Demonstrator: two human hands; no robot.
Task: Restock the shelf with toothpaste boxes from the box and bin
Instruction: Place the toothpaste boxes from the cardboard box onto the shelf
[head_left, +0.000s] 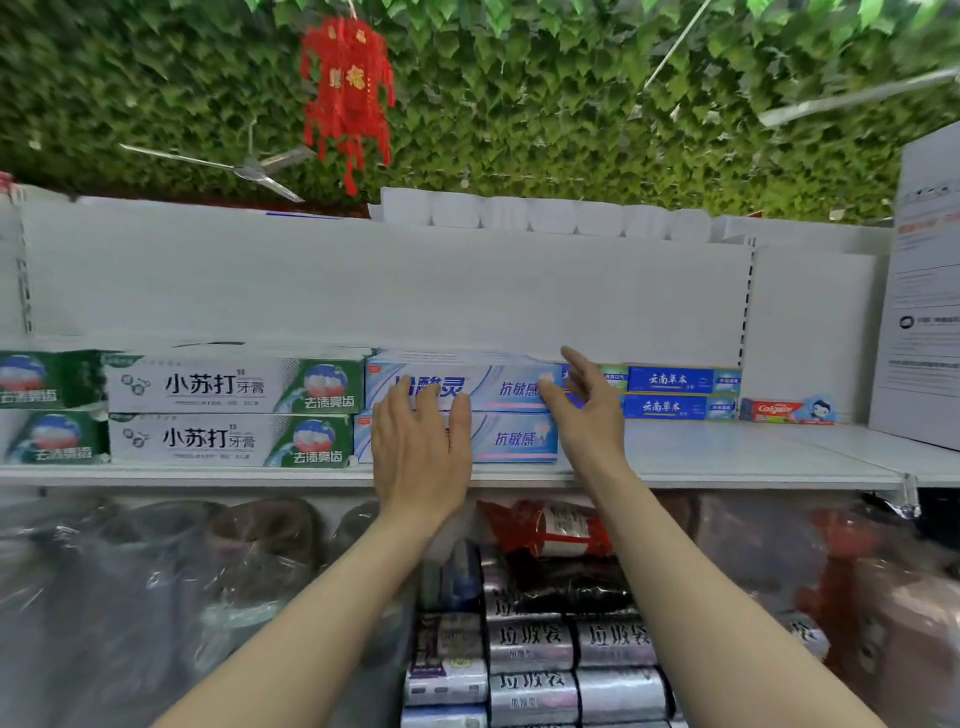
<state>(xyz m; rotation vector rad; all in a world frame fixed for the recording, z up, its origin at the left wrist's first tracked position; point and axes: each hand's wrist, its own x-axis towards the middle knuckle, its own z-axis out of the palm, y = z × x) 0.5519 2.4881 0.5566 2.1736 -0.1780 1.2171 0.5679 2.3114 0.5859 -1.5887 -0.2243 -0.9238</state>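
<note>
- Both hands are up at the shelf (727, 467) edge: I see the left hand (421, 447) lying flat, fingers straight and slightly spread, pressed against the fronts of the two stacked pale blue toothpaste boxes (498, 410); it grips nothing.
- At 3 o'clock of it, the right hand (582, 410) stands edge-on with fingers extended, thumb touching the right end of the upper pale blue box, index pointing up toward 12 o'clock. It is open too, bracing rather than holding.
- My worry: an uneven push from the left palm could skew the upper box on the lower one, or slide it back crooked.
- If the right hand shoves sideways toward 9 o'clock, the stack could jam into the green-and-white boxes (234, 410) just beside it and nudge them out of line.
- Pushed toward 3 o'clock instead, it could knock the dark blue boxes (680, 392) near it.
- Neither the supply box nor the bin is in view, so I cannot tell how much stock remains.
- Both forearms reach up from 6 o'clock, wrists nearly straight.
</note>
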